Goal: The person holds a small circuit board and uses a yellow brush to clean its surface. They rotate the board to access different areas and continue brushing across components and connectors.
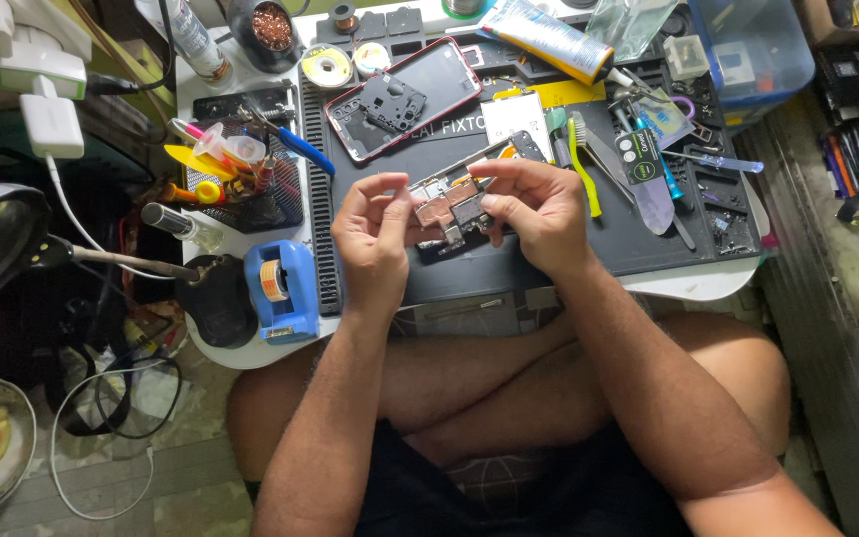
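Both hands hold a small circuit board above the near edge of the dark work mat, which covers the tabletop. The left hand closes its grip on the board's left end: thumb and forefinger pinch it, with the thumb on the upper face. The right hand closes its grip on the board's right end, its fingers curled over the top edge and its thumb pressing near the centre. The board lies directly between the two grips, roughly level, with its copper-coloured shield facing up. Its lower edge projects slightly below the fingers.

Behind the hands, on the mat, lies an opened phone shell with a red frame. A yellow-green brush lies just right of the right hand. A blue tape dispenser stands near the left wrist, at the mat's left edge. A mesh tool holder stands behind the dispenser.
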